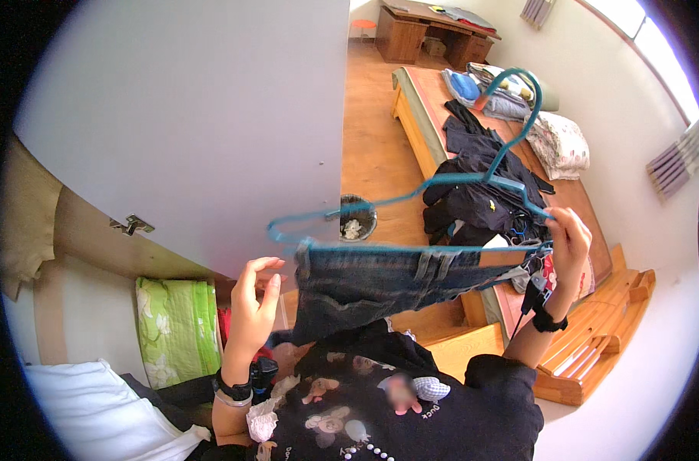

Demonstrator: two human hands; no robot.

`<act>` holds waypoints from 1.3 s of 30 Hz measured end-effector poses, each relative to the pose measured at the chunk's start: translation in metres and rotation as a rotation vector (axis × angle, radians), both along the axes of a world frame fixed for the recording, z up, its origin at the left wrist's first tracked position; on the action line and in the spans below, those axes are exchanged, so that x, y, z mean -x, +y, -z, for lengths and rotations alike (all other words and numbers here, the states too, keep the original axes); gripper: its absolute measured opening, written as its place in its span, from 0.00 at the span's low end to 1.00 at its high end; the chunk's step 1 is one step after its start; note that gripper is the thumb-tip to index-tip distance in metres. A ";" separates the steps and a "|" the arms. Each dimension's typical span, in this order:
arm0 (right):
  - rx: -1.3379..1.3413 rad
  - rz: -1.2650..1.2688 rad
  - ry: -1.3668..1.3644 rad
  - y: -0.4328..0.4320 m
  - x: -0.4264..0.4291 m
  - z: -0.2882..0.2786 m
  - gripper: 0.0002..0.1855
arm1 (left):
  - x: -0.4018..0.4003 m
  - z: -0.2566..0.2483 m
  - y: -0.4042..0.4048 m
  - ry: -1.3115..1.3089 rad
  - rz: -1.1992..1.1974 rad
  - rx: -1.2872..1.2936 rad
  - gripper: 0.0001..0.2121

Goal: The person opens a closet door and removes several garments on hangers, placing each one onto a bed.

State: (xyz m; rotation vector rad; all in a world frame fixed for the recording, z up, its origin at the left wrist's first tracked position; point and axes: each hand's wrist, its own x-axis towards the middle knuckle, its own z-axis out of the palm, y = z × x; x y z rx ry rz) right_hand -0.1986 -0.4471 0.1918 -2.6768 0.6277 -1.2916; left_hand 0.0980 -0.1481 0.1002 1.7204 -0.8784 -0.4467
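My right hand [569, 242] grips one end of a blue clothes hanger [459, 178], whose hook points away from me. Dark denim jeans [361, 288] hang from its lower bar, which runs along their waistband. My left hand [254, 314] is apart from the jeans, just left of them, with fingers spread and bent and nothing in them. The hanger's left end lies beyond that hand and looks blurred.
A grey cabinet door [211, 115] stands at my left, above a folded green quilt [176, 328] and white cloth [107, 409]. Ahead, dark clothes [482, 167] lie piled on a wooden bed [416, 124]. A lined waste bin [371, 222] stands on the floor; a desk [401, 37] is beyond.
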 end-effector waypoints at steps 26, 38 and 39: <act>0.893 0.804 1.448 -0.250 0.219 0.325 0.07 | -0.046 0.056 0.029 0.107 -0.282 -0.059 0.09; -0.922 -0.878 0.934 0.050 -0.198 0.450 0.10 | -0.015 0.074 0.102 0.046 -0.563 0.002 0.09; -0.827 -0.953 1.018 0.083 -0.225 0.430 0.10 | -0.010 0.069 0.109 0.077 -0.573 0.026 0.09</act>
